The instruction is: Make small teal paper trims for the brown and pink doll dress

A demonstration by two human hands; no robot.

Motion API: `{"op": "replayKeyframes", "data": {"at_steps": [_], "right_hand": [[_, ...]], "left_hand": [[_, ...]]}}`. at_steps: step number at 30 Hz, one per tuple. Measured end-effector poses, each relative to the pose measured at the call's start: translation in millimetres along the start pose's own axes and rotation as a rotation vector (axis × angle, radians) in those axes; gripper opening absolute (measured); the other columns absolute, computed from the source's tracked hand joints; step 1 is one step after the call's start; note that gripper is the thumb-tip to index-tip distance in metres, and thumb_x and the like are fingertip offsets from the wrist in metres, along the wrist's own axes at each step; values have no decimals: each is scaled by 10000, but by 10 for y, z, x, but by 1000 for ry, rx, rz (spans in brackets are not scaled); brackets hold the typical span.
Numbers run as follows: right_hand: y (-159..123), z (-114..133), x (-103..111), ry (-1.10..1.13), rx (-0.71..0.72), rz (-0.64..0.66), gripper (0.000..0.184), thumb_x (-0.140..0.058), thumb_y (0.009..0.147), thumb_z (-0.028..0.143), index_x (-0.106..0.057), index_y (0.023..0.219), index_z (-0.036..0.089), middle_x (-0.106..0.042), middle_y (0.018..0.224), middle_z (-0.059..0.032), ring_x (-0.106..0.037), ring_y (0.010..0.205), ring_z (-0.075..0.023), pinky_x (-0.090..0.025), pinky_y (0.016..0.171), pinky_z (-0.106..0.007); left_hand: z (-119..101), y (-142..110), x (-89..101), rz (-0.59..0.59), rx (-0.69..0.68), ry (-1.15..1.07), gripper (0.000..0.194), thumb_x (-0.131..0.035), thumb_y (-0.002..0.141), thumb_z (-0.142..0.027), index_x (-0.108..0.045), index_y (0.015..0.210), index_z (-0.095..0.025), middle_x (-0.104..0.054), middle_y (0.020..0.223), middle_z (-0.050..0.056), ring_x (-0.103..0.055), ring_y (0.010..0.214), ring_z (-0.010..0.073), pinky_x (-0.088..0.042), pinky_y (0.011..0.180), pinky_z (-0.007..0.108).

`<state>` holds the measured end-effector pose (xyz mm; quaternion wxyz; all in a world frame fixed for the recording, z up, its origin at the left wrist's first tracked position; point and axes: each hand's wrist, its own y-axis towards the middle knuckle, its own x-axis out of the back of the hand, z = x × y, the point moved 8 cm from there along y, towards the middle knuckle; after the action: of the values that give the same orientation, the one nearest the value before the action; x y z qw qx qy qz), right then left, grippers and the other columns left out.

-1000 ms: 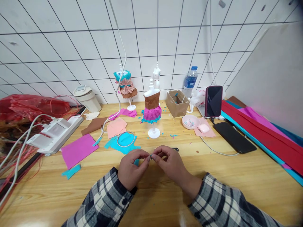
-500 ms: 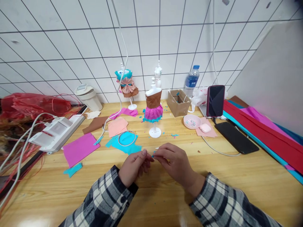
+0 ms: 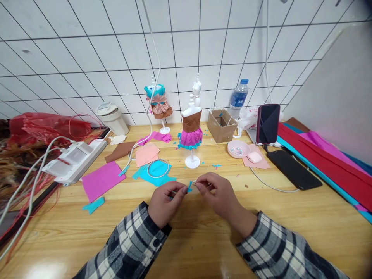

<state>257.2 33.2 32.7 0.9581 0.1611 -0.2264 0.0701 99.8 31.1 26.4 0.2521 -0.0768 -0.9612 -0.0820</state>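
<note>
My left hand [image 3: 166,201] pinches a small crumpled strip of blue crepe paper [image 3: 190,186] between thumb and fingers. Close beside it, my right hand [image 3: 218,195] is closed in a pinch; a tiny pale tip shows at its fingers, too small to name. Behind the hands stands a small dress form [image 3: 192,122] with a brown top and a pink skirt edged in blue, on a white round base. A blue paper sheet [image 3: 159,179] lies left of the hands, with a thin ring [image 3: 149,172] on top.
To the left are pink paper [image 3: 103,182], a power strip [image 3: 84,161] and a lidded cup [image 3: 112,118]. A decorated dress form [image 3: 159,104] stands behind. On the right are a cardboard box [image 3: 222,130], a pink bowl [image 3: 238,155] of beads, a bottle [image 3: 240,97] and a phone [image 3: 295,170].
The blue paper strip shows more plainly between my fingertips. My left fingers have turned and drawn together around it, and my right hand has shifted slightly. The whole view has moved a little.
</note>
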Motion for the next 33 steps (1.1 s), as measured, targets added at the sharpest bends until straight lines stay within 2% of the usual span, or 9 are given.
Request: {"op": "replayKeyframes", "data": {"at_steps": [3, 6, 12, 18, 21, 24, 27, 30, 33], "right_hand": [[20, -210, -122, 207, -226, 78, 202, -588, 818, 367, -676, 822, 186, -687, 776, -40, -595, 685, -151, -461, 565, -255], [-2, -285, -252, 353, -341, 154, 209, -644, 757, 375, -692, 801, 177, -686, 745, -29, -588, 659, -139, -442, 530, -232], [-82, -369, -414, 569, -478, 237, 245, -728, 660, 384, -682, 760, 165, -608, 644, 12, -499, 550, -89, -393, 453, -187], [-91, -384, -422, 640, -517, 283, 303, -688, 698, 443, -685, 741, 143, -635, 670, -5, -474, 487, -61, -396, 436, -182], [-79, -354, -398, 610, -502, 267, 282, -714, 669, 408, -677, 759, 144, -603, 637, 16, -454, 483, -58, -374, 434, -181], [-80, -355, -385, 585, -507, 230, 264, -706, 678, 404, -644, 722, 151, -555, 591, 35, -438, 478, -59, -346, 441, -186], [-87, -353, -395, 569, -493, 210, 266, -679, 705, 419, -631, 738, 160, -545, 596, 36, -438, 472, -65, -338, 444, -197], [-93, -327, -396, 488, -455, 212, 247, -640, 735, 414, -628, 773, 170, -556, 634, 23, -453, 484, -84, -371, 438, -213], [-69, -257, -320, 292, -360, 179, 179, -608, 757, 352, -614, 730, 175, -568, 652, 13, -485, 546, -101, -392, 478, -216]], "left_hand": [[-56, -31, 27, -34, -94, 124, 219, -560, 856, -332, -704, 791, -181, -702, 722, 31, -611, 629, 130, -471, 575, 216], [-90, -51, 33, -46, -155, 211, 198, -551, 869, -308, -702, 810, -193, -708, 751, 26, -620, 644, 127, -478, 596, 217], [-156, -63, 1, -38, -243, 311, 182, -541, 879, -289, -697, 827, -212, -705, 739, 13, -622, 654, 128, -471, 605, 223], [-177, -71, -11, -37, -280, 403, 169, -543, 872, -279, -694, 822, -222, -701, 726, 7, -627, 679, 142, -461, 636, 246], [-158, -62, 2, -36, -233, 358, 184, -546, 867, -301, -696, 809, -212, -696, 721, 16, -618, 672, 146, -459, 633, 252], [-68, -47, -18, 1, -94, 121, 233, -537, 863, -361, -690, 853, -186, -707, 784, 43, -626, 701, 155, -472, 604, 243], [53, -41, -115, 78, 60, -117, 268, -602, 803, -405, -664, 863, -152, -696, 768, 53, -614, 684, 155, -472, 568, 232], [138, -33, -133, 63, 151, -160, 254, -652, 750, -388, -649, 810, -141, -653, 677, 29, -558, 603, 129, -439, 531, 217], [146, -23, -101, 35, 168, -109, 221, -660, 730, -361, -639, 746, -142, -606, 620, 7, -508, 565, 112, -398, 501, 203]]}}
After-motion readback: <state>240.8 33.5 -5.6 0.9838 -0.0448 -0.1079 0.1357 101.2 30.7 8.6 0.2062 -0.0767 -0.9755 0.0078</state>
